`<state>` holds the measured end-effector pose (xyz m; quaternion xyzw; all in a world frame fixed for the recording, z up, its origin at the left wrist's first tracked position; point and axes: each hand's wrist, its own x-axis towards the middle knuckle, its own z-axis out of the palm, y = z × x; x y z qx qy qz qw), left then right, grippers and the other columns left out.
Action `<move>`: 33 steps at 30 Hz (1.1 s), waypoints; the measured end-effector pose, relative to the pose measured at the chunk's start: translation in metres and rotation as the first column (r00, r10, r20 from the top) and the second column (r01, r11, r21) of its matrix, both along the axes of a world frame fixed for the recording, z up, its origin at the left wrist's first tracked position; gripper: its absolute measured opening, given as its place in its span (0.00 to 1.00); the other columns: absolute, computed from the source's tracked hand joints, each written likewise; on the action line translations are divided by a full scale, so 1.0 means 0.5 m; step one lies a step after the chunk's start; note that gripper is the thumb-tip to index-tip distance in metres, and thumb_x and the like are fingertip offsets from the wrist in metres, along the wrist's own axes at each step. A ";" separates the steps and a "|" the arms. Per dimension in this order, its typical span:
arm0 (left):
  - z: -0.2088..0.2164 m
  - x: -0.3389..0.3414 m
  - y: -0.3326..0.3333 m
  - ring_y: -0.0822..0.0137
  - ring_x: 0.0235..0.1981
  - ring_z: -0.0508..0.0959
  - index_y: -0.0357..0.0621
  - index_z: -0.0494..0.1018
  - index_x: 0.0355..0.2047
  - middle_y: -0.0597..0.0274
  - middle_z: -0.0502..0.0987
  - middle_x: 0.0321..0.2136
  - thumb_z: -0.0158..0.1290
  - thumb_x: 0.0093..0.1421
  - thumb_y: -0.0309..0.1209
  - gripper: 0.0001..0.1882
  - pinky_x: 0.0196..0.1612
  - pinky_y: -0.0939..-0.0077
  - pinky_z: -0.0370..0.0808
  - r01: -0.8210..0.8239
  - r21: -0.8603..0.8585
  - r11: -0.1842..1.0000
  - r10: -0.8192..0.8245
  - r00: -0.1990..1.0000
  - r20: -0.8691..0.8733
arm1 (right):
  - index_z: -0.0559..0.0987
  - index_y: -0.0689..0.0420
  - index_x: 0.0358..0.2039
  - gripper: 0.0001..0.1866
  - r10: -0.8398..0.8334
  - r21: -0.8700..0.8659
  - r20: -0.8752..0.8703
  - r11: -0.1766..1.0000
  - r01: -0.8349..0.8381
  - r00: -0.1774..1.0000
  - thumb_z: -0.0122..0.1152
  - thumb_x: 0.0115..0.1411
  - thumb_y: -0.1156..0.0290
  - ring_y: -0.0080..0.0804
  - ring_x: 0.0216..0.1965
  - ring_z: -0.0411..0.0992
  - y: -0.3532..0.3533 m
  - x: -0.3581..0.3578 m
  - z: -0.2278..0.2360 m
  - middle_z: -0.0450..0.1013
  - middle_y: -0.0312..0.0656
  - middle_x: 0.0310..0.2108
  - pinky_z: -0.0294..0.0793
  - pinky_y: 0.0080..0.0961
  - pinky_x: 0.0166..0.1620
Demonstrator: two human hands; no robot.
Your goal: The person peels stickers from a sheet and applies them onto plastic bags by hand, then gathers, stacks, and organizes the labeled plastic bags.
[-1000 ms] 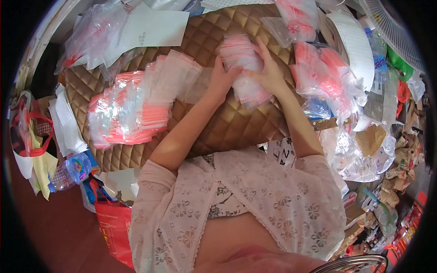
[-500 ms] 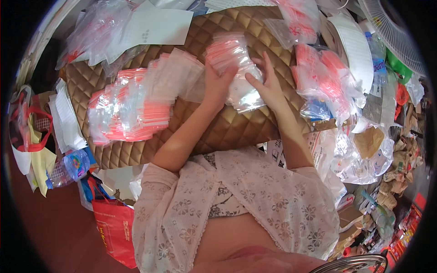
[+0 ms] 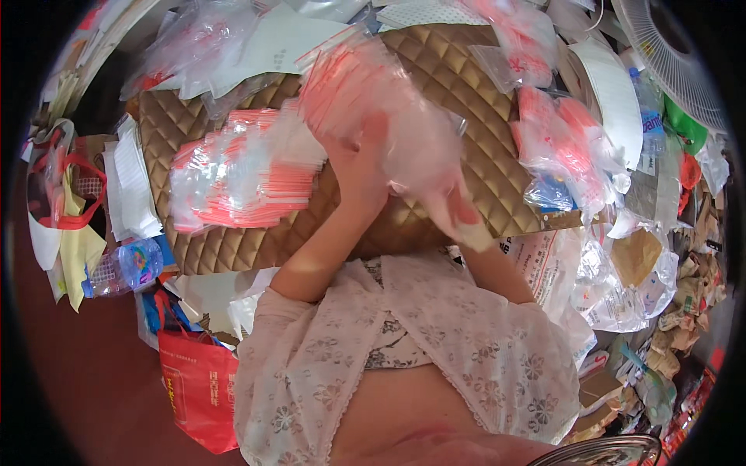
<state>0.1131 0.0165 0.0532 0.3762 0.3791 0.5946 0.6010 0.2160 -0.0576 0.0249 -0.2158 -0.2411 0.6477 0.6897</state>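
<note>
Lifted above the table is a thick stack of clear plastic zip bags (image 3: 357,81) with red-orange edges, blurred by motion. My left hand (image 3: 359,159) is closed around the stack's near left side, below the fanned red edges. My right hand (image 3: 451,206) grips the clear near end, fingers curled with part of them hidden by the plastic. Left of my hands, a long overlapping row of more zip bags (image 3: 241,171) lies on the quilted brown cover (image 3: 458,78). The far end of that row passes behind the held stack.
Packed bundles of red-edged bags (image 3: 563,144) lie at the right edge, with another bundle (image 3: 517,39) farther back. White sheets (image 3: 272,50) and loose plastic sit at the far left. A fan (image 3: 676,62) stands far right. A red carrier bag (image 3: 198,388) stands below on the left.
Both hands have raised the stack of zip bags off the cover, tilting it up toward the far left. My right hand has shifted nearer to me, onto the clear end.
</note>
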 end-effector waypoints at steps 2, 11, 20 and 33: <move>-0.011 -0.002 -0.010 0.66 0.49 0.68 0.36 0.49 0.58 0.54 0.67 0.49 0.56 0.54 0.25 0.35 0.51 0.72 0.67 -0.046 0.068 0.997 0.051 0.996 -0.077 | 0.39 0.49 0.65 0.61 -0.090 -0.010 -0.020 0.996 0.090 0.996 0.70 0.41 0.47 0.36 0.65 0.47 -0.004 -0.030 -0.009 0.45 0.39 0.64 0.50 0.38 0.64; -0.034 -0.032 -0.037 0.60 0.54 0.61 0.41 0.32 0.59 0.51 0.51 0.55 0.60 0.49 0.22 0.50 0.55 0.63 0.63 -0.123 0.537 0.835 0.257 0.949 -0.182 | 0.39 0.53 0.65 0.60 -0.157 0.060 0.087 0.987 0.152 0.984 0.66 0.43 0.42 0.34 0.65 0.46 -0.009 -0.082 0.072 0.45 0.39 0.64 0.48 0.35 0.64; -0.003 -0.045 -0.038 0.60 0.56 0.58 0.46 0.29 0.62 0.51 0.52 0.55 0.57 0.50 0.19 0.52 0.56 0.61 0.62 -0.097 0.356 0.929 0.218 0.924 -0.316 | 0.58 0.57 0.58 0.35 -0.176 -0.301 0.078 0.934 0.192 0.981 0.60 0.50 0.82 0.31 0.52 0.64 0.002 -0.061 0.043 0.64 0.42 0.51 0.66 0.28 0.53; -0.143 -0.194 -0.012 0.64 0.52 0.65 0.42 0.38 0.64 0.57 0.63 0.50 0.69 0.36 0.27 0.61 0.56 0.70 0.61 0.722 0.066 0.689 -0.443 0.491 -0.750 | 0.70 0.60 0.46 0.28 0.123 -0.191 0.811 0.980 0.060 0.572 0.67 0.43 0.76 0.28 0.47 0.68 0.008 0.088 -0.046 0.70 0.41 0.44 0.67 0.23 0.49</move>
